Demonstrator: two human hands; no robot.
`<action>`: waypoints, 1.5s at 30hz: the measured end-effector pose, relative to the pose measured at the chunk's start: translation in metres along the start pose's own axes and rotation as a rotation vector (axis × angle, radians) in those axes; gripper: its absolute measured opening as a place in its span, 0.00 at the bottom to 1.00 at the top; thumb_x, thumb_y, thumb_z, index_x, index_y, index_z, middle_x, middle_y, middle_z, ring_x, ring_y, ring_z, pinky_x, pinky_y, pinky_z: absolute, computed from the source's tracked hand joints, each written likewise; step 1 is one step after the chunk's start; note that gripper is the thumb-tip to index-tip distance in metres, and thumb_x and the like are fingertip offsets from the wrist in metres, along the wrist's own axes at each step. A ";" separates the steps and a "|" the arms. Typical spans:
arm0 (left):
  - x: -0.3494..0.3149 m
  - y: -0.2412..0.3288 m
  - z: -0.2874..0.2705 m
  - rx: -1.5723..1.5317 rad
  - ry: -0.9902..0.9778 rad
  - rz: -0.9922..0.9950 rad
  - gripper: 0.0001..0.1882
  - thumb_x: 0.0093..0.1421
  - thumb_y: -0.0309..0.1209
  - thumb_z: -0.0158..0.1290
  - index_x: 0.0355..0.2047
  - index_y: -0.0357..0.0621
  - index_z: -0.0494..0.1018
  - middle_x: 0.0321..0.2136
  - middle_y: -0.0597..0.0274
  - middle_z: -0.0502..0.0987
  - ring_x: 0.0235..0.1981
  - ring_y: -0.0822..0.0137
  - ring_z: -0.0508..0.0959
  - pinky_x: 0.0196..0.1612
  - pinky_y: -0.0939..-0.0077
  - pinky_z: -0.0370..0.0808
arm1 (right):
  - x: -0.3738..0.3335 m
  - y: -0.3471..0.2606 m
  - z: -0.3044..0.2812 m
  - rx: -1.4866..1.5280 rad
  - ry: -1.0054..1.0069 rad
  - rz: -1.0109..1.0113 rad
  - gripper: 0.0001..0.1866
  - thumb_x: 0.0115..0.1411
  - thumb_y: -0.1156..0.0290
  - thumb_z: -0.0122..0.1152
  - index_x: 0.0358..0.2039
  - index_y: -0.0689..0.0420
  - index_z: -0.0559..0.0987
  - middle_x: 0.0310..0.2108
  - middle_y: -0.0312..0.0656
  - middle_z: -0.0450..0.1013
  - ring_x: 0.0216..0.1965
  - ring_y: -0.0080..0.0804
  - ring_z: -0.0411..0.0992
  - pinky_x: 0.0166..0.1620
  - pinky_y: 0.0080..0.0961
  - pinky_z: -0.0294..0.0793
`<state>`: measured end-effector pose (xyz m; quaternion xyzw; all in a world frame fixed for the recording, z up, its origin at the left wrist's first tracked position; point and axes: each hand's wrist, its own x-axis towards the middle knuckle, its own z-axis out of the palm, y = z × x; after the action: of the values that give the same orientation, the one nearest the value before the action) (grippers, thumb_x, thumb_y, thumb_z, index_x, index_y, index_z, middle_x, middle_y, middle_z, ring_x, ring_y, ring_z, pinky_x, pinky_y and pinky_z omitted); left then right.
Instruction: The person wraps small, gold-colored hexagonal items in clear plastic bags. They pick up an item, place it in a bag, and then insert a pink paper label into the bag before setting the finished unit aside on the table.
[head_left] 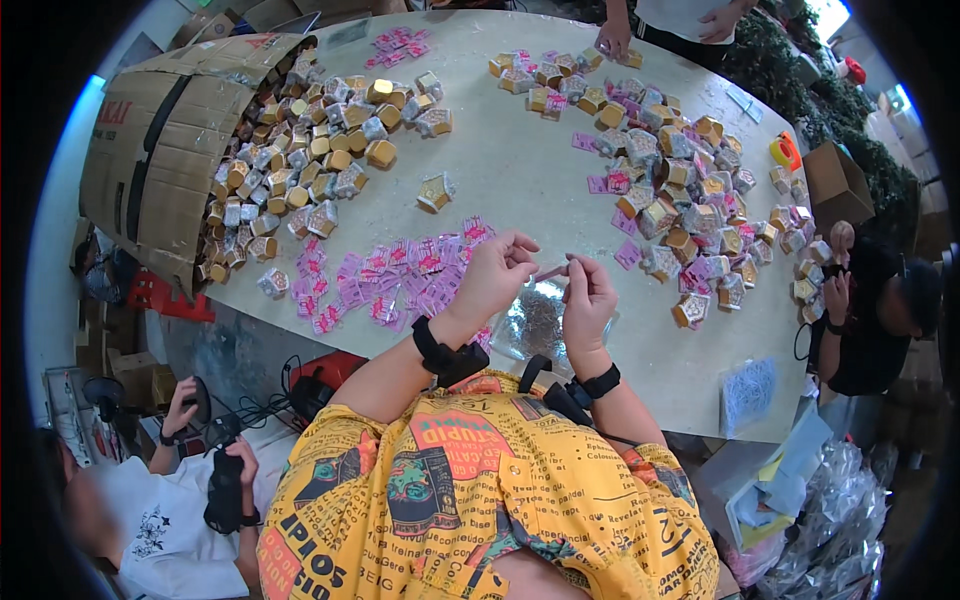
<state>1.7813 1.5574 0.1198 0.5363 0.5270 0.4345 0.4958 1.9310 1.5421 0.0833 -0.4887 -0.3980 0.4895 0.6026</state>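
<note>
My left hand (500, 278) and my right hand (588, 300) are raised over the near part of the table. Their fingers are pinched, and between them stretches a thin pinkish slip (551, 272), seen nearly edge-on. Under the hands lies a flat, shiny clear plastic packet (540, 322), brownish in the middle. Beside my left hand spreads a heap of small pink printed cards (400, 278). Farther off, one house-shaped gold and white box (435, 192) sits by itself.
An open carton (150, 150) spills many gold and white boxes (330, 130) at left. More boxes with pink cards (660, 160) pile up at right. A tape dispenser (785, 152) and a bag of white strips (748, 395) lie near the right edge. Other people stand around the table.
</note>
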 end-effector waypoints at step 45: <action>0.104 -0.087 -0.106 1.119 0.201 0.053 0.30 0.44 0.40 0.64 0.46 0.43 0.68 0.43 0.45 0.67 0.48 0.47 0.68 0.48 0.52 0.70 | 0.024 0.022 0.010 -1.009 -0.724 -0.559 0.06 0.49 0.73 0.56 0.27 0.60 0.71 0.25 0.48 0.67 0.27 0.47 0.70 0.29 0.37 0.72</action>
<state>1.6721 1.6648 0.0415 0.6863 0.7079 0.1502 0.0723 1.9215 1.5687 0.0638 -0.3943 -0.8654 0.2026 0.2336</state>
